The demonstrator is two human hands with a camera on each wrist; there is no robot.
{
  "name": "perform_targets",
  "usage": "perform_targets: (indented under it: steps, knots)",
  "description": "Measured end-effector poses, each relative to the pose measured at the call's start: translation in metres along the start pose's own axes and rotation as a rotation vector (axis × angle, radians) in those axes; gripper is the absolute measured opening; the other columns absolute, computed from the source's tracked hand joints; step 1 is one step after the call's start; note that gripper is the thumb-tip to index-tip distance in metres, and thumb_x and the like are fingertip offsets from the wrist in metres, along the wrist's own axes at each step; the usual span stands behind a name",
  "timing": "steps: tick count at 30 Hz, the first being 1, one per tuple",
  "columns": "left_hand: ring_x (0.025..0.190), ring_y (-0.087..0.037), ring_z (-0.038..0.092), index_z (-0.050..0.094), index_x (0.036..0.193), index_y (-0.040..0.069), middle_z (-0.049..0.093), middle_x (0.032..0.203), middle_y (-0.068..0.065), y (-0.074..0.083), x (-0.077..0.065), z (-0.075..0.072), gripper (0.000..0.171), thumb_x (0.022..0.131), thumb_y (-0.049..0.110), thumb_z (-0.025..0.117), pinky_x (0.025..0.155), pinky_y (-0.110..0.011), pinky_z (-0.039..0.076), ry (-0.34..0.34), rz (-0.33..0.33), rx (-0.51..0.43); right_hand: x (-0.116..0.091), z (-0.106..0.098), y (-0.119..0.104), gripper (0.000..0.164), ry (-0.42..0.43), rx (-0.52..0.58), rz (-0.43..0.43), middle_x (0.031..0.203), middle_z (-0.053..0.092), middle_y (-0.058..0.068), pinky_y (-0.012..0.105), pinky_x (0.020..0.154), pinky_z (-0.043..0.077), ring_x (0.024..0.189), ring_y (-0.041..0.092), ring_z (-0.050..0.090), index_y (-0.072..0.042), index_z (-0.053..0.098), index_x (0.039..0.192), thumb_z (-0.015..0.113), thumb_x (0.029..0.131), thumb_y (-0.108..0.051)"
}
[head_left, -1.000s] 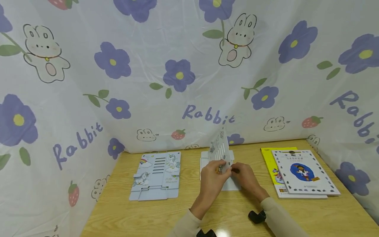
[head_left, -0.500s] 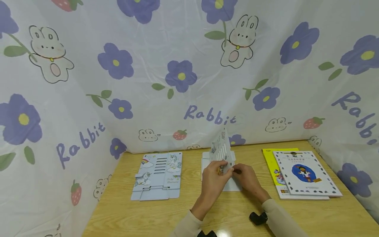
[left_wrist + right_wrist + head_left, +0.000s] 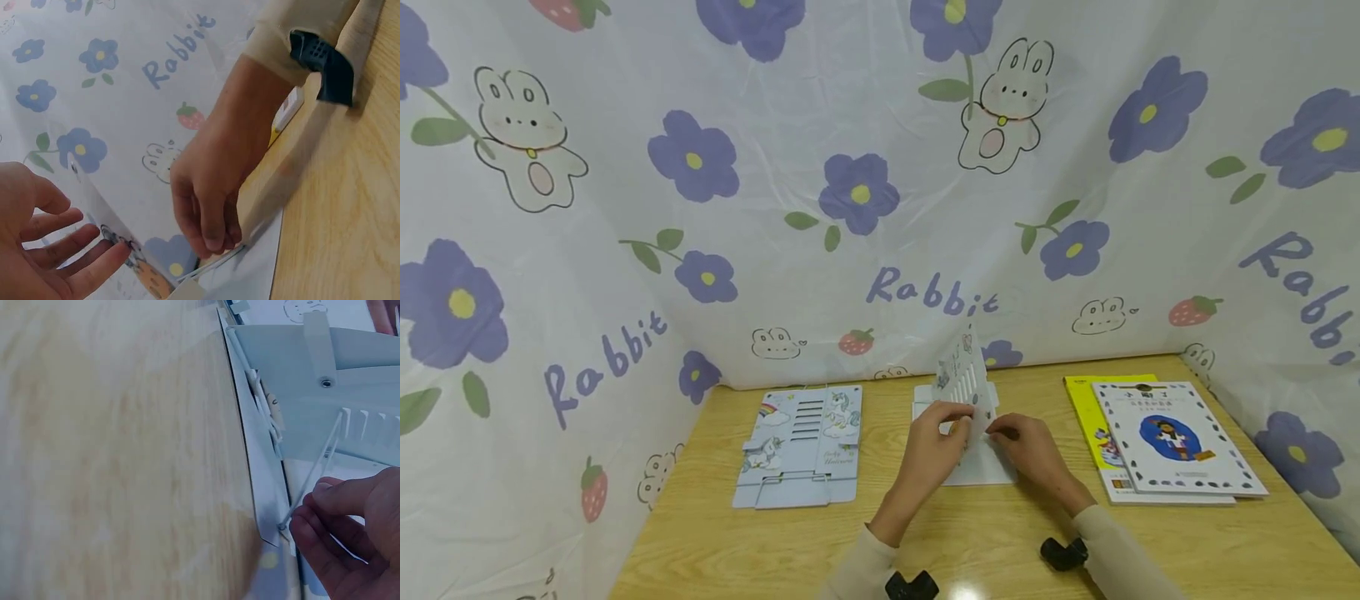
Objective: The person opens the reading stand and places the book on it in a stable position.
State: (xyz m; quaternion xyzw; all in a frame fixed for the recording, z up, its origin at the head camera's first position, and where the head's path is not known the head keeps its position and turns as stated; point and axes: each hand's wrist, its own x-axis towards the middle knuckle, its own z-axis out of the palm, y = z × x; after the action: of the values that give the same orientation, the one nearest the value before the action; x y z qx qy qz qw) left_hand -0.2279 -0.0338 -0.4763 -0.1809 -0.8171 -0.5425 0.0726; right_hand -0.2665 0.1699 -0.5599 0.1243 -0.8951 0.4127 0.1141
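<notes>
The raised panel of a book stand (image 3: 958,371) stands up from its flat base (image 3: 977,472) on the table. Its back in the right wrist view shows slots and a thin wire support (image 3: 324,452). My right hand (image 3: 1036,454) pinches this wire between thumb and fingertips. On the panel's other side is my left hand (image 3: 925,450); in the left wrist view its fingers (image 3: 65,255) are spread beside the printed face. Whether they touch the panel is unclear. A second book stand (image 3: 801,450), with unicorn prints, lies folded flat to the left.
Two overlapping books lie at the right: a white one (image 3: 1172,467) on top of a yellow one (image 3: 1078,400). A printed rabbit curtain (image 3: 820,275) hangs behind the wooden table (image 3: 715,550).
My left hand's fingers have loosened and drawn slightly back from the panel's lower edge. My right hand stays at the wire behind it. The panel remains raised.
</notes>
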Motion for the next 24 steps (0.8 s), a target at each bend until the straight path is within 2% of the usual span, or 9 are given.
perform_targets:
  steps: [3, 6, 10, 13, 15, 19, 24]
  knots:
    - [0.113, -0.026, 0.072, 0.076, 0.121, 0.006, 0.076, 0.120, -0.008, -0.004, 0.007, -0.006, 0.022, 0.108, 0.016, 0.062, 0.079, -0.021, 0.060, -0.001, -0.007, -0.026, -0.003, -0.004, -0.002, 0.013, -0.006, 0.002, 0.016, 0.107, 0.081, 0.009, 0.047, 0.091, 0.062, 0.103, 0.028, 0.075, -0.008, 0.081, 0.103, 0.073, 0.097, 0.000]
    - [0.108, -0.023, 0.072, 0.075, 0.122, 0.005, 0.077, 0.117, -0.008, -0.008, 0.017, -0.012, 0.023, 0.108, 0.016, 0.062, 0.079, -0.022, 0.060, -0.001, -0.017, -0.034, -0.007, -0.010, -0.007, 0.013, -0.005, 0.017, 0.024, 0.105, 0.081, 0.006, 0.039, 0.087, 0.063, 0.098, 0.022, 0.075, -0.010, 0.081, 0.102, 0.074, 0.098, 0.000]
    - [0.088, -0.015, 0.071, 0.074, 0.118, 0.001, 0.076, 0.103, -0.010, -0.016, 0.032, -0.019, 0.019, 0.105, 0.013, 0.066, 0.072, -0.022, 0.060, 0.013, -0.039, -0.032, -0.014, -0.017, -0.019, 0.012, -0.019, 0.100, 0.039, 0.100, 0.080, 0.005, 0.026, 0.075, 0.060, 0.084, 0.013, 0.072, -0.007, 0.080, 0.105, 0.072, 0.099, 0.000]
    - [0.078, -0.016, 0.070, 0.072, 0.111, 0.000, 0.073, 0.095, -0.012, -0.024, 0.043, -0.023, 0.014, 0.103, 0.011, 0.069, 0.069, -0.025, 0.062, 0.034, -0.063, -0.047, -0.021, -0.021, -0.030, 0.011, -0.044, 0.171, 0.059, 0.096, 0.080, 0.006, 0.023, 0.068, 0.058, 0.077, 0.009, 0.069, -0.003, 0.078, 0.108, 0.069, 0.101, -0.001]
    - [0.079, -0.025, 0.073, 0.072, 0.109, 0.001, 0.073, 0.095, -0.013, -0.029, 0.051, -0.024, 0.013, 0.103, 0.011, 0.069, 0.072, -0.034, 0.066, 0.046, -0.083, -0.071, -0.026, -0.022, -0.038, 0.011, -0.057, 0.202, 0.073, 0.096, 0.080, 0.006, 0.024, 0.068, 0.059, 0.077, 0.009, 0.070, -0.002, 0.077, 0.109, 0.069, 0.101, -0.002]
    - [0.088, -0.039, 0.075, 0.073, 0.111, -0.001, 0.074, 0.096, -0.016, -0.039, 0.067, -0.025, 0.018, 0.105, 0.014, 0.065, 0.077, -0.040, 0.067, 0.053, -0.116, -0.091, -0.036, -0.020, -0.051, 0.008, -0.064, 0.258, 0.082, 0.094, 0.079, 0.006, 0.025, 0.070, 0.061, 0.077, 0.012, 0.073, -0.004, 0.076, 0.107, 0.070, 0.101, -0.004]
    - [0.083, -0.032, 0.074, 0.073, 0.115, -0.005, 0.076, 0.093, -0.017, -0.049, 0.083, -0.025, 0.024, 0.107, 0.015, 0.062, 0.073, -0.032, 0.064, 0.052, -0.122, -0.032, -0.043, -0.013, -0.065, 0.010, -0.060, 0.291, 0.091, 0.091, 0.077, 0.009, 0.023, 0.067, 0.059, 0.074, 0.014, 0.072, -0.008, 0.075, 0.105, 0.075, 0.101, -0.017]
